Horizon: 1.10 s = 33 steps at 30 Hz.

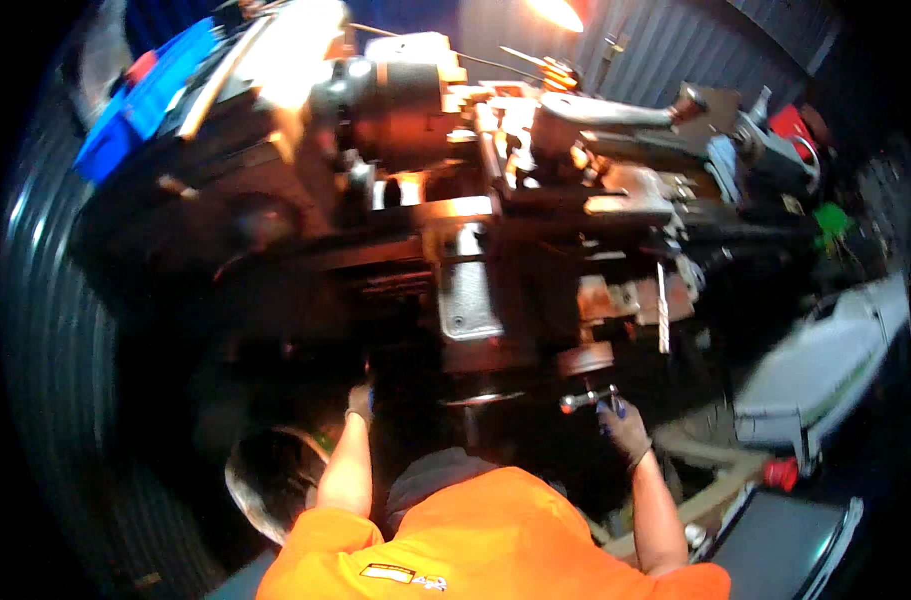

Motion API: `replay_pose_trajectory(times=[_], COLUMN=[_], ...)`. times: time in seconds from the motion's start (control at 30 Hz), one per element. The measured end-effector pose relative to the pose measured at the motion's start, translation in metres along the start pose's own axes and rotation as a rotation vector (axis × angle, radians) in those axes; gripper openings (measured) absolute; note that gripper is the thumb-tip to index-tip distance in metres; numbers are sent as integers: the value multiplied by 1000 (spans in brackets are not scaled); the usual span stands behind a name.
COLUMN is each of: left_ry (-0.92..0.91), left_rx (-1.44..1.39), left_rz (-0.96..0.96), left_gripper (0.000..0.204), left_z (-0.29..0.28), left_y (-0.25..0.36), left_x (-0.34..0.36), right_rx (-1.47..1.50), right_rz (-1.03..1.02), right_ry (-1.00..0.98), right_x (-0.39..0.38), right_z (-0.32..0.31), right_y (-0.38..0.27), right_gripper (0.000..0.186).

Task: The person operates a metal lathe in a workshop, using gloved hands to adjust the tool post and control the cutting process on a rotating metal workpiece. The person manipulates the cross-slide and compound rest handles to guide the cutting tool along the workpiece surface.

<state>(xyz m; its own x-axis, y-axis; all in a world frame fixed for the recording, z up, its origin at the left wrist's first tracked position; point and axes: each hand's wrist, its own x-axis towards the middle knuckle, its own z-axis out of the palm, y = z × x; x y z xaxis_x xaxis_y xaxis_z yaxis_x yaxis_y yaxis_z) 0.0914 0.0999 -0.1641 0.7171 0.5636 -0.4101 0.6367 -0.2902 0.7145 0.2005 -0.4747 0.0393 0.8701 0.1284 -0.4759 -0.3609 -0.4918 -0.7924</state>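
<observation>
Head view only: judged step is setting the lathe (475,200) carriage by its controls. Right hand (625,428), gloved, has its grip closed around the steel crank handle (587,400) at the machine's near edge. Left hand (359,402) reaches into shadow under the near-left edge; grip cannot be told. Next move likely calls for slow, even cranking.

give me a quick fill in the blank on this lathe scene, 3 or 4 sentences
1. The person at the lathe wears a shirt coloured ____.
2. The right hand is at a ____ crank handle on the machine's front.
3. The left hand reaches into the ____, shadowed part under the machine.
4. The plastic bin at the upper left is coloured ____.

Missing words: orange; metal; dark; blue
</observation>
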Motion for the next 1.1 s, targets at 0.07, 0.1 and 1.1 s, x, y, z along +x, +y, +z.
replay_pose_trajectory(times=[0.07, 0.1, 1.1], left_ry=[15, 1, -44], left_rx=[359, 322, -573], left_rz=[343, 285, -479], left_gripper=[63, 63, 30], left_z=[12, 12, 4], left_y=[-80, -73, -18], left_x=[42, 50, 5], right_rx=[119, 155, 323], right_rz=[39, 27, -172], right_ry=[-61, 0, 131], right_x=[5, 11, 32], right_z=[-23, -30, -1], right_y=[-23, -18, -22], right_gripper=[29, 29, 44])
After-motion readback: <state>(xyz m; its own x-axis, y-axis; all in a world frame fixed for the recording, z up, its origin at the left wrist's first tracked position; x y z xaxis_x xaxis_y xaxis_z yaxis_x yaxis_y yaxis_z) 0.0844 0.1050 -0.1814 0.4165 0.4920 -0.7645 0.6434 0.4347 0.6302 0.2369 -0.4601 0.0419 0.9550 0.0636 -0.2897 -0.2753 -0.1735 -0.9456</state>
